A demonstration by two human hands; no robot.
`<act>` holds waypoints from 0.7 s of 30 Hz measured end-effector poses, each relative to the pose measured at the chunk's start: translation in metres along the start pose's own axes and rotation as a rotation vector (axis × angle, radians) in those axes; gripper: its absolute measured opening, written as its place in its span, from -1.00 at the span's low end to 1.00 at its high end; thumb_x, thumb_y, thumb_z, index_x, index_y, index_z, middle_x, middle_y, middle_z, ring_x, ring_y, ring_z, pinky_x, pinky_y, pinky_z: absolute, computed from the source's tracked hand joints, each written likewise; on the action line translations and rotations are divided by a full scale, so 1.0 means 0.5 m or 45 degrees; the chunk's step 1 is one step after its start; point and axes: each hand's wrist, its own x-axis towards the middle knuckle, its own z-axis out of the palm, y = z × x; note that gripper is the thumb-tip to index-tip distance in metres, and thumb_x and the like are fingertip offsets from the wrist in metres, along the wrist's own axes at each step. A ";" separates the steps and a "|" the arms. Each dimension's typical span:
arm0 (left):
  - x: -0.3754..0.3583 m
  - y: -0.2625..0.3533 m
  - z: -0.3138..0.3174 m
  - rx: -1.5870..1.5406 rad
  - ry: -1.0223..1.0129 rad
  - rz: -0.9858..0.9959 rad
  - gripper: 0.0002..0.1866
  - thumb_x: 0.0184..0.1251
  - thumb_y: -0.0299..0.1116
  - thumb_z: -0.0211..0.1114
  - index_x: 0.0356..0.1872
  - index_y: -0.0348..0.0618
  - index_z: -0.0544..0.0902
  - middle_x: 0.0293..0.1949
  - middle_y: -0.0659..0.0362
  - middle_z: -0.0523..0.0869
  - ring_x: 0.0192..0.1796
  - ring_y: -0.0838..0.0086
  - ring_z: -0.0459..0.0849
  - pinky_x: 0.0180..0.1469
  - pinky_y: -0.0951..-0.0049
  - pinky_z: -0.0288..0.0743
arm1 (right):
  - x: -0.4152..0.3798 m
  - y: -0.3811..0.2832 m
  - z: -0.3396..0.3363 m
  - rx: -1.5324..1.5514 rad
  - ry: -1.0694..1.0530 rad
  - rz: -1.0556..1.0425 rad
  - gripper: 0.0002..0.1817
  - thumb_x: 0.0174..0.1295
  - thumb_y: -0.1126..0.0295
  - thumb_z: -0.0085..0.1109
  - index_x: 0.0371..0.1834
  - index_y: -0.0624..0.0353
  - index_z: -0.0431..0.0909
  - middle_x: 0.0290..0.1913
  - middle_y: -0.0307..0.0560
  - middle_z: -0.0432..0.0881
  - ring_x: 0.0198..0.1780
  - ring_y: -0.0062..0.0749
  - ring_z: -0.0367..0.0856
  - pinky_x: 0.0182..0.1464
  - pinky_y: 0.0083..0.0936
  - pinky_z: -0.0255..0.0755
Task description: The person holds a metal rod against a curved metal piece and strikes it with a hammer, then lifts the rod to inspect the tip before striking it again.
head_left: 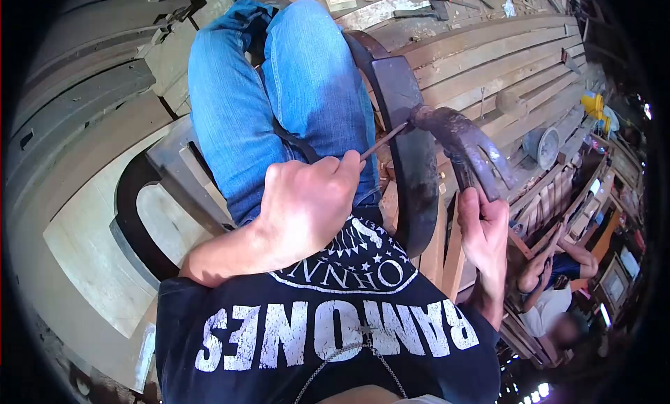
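My left hand (307,208) is closed around a thin metal rod (384,140) that slants up and to the right over my lap. My right hand (483,229) grips the handle of a rusty claw hammer (464,142). The hammer's head meets the far end of the rod, right at a dark curved piece (412,181) that stands beside my right thigh. My legs in blue jeans (279,90) stretch away from me. Whether the rod's tip enters the curved piece I cannot tell.
Long wooden planks (502,62) lie at the right. Another hammer (429,10) rests at the top. A pale curved wooden part (91,243) is at the left. Another person (555,292) sits at the lower right, near a yellow object (594,105).
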 end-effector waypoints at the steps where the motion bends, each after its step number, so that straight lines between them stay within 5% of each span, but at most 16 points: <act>1: 0.001 0.001 0.001 -0.008 0.015 0.007 -0.88 0.23 -0.36 0.38 -0.30 -0.16 0.68 -0.71 0.20 0.47 -0.70 0.29 0.53 -0.68 0.28 0.33 | -0.002 0.003 0.002 0.087 0.018 0.024 -0.71 0.37 0.27 0.08 -0.44 0.24 0.52 -0.74 -0.12 0.32 -0.71 -0.47 0.34 -0.57 -0.47 0.26; 21: -0.003 -0.002 0.006 0.008 0.025 -0.007 -0.89 0.22 -0.36 0.38 -0.32 -0.16 0.69 -0.70 0.21 0.49 -0.69 0.29 0.54 -0.67 0.29 0.33 | 0.002 -0.001 0.001 0.039 0.001 0.058 -0.72 0.36 0.29 0.10 -0.44 0.25 0.53 -0.74 -0.15 0.37 -0.69 -0.56 0.39 -0.55 -0.49 0.29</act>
